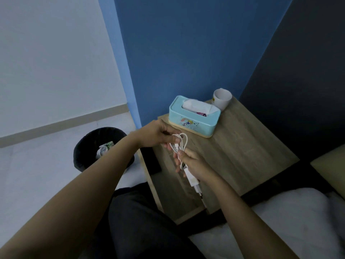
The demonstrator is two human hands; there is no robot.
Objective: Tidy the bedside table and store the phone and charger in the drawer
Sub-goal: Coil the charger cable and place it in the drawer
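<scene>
I see the bedside table [242,146] filling the centre and right of my view, wood-grained, with a dark headboard [298,90] rising at two o'clock and a blue wall [177,53] at twelve. At the table's far edge, around one o'clock, sits a turquoise tissue box [194,120] with a white tissue [200,107] poking from its slot; just beside it, at the back corner, stands a white cup [222,100], upright, its inside too dim for me to read. At nine o'clock on the floor is a black bin [87,146] holding crumpled wrappers [104,149].

My left hand [158,134] is pinched shut on a looped bundle of white cable [180,144], held above the table's near-left corner. My right hand [194,163] grips the lower end of the same cable, fingers curled tight, with the white charger plug [194,181] hanging just below the palm. The two hands nearly touch.

Below them, at six o'clock, the table's front stands open as a wooden drawer [168,193]; my arms cover much of it, so I cannot tell what lies inside. White bedding [280,221] spreads at four o'clock.
</scene>
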